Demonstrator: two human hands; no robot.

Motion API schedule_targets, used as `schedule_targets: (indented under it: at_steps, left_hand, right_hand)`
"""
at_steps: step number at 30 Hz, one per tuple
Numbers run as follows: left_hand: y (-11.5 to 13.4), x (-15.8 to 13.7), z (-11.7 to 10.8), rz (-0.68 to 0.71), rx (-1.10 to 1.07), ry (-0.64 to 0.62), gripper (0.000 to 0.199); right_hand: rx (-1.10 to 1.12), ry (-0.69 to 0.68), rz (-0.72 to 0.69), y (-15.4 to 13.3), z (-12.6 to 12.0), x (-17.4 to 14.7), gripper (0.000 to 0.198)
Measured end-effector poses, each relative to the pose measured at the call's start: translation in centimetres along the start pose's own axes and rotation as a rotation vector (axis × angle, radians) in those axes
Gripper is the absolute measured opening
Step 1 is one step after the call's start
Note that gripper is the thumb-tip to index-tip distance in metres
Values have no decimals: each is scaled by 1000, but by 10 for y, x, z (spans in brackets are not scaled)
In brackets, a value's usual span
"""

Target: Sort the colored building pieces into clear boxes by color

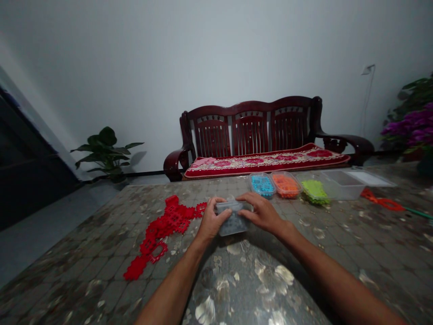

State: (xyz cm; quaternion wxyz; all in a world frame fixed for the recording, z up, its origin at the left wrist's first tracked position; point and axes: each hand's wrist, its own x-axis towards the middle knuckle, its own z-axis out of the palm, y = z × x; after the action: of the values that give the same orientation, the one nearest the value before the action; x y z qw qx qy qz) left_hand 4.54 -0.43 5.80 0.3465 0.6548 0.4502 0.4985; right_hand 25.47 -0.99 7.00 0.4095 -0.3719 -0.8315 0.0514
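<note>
Between both hands is a small clear plastic box (pixel 233 224), tilted up above the table, with greyish contents that I cannot make out clearly. My left hand (pixel 213 219) grips its left side, thumb on the near face and fingers at the top rim. From the right, my right hand (pixel 261 212) holds the top right corner, its fingers over the upper edge. Left of the box, red toothed plastic building pieces (pixel 165 224) lie in a loose heap. Behind my right hand stand clear boxes of blue pieces (pixel 263 184) and orange pieces (pixel 286 184).
Green pieces (pixel 314 190) in a clear tub and a larger clear container (pixel 345 186) stand at the back right. An orange item with a green stick (pixel 394 205) lies at the right. Beyond the patterned table (pixel 250 289) is a wooden bench (pixel 252 128).
</note>
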Motion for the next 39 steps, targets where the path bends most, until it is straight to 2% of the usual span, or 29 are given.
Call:
schedule_targets:
  at_steps: [5,11,21,29,36,39]
  left_hand:
    - [9,2,14,51,160,118,20]
    - [25,7,32,-66,321,192,23]
    - [26,11,56,-134,297,290,21]
    - [34,7,55,-124,298,243,19]
    - [21,0,41,59,220,208,32]
    - [13,-4,31,114,169,172,42]
  right_hand:
    - [-259,-24,-71,-2,-7,7,28]
    - [-534,-121,-140,4,-9,10,25]
    - [-595,-202,-26,13,-6,10,25]
    - [-528,-260,-70,12,-28,13,22]
    - [-586,-156,-52,3,-26,11,24]
    - [-549,-162,-41,1,-23,12,22]
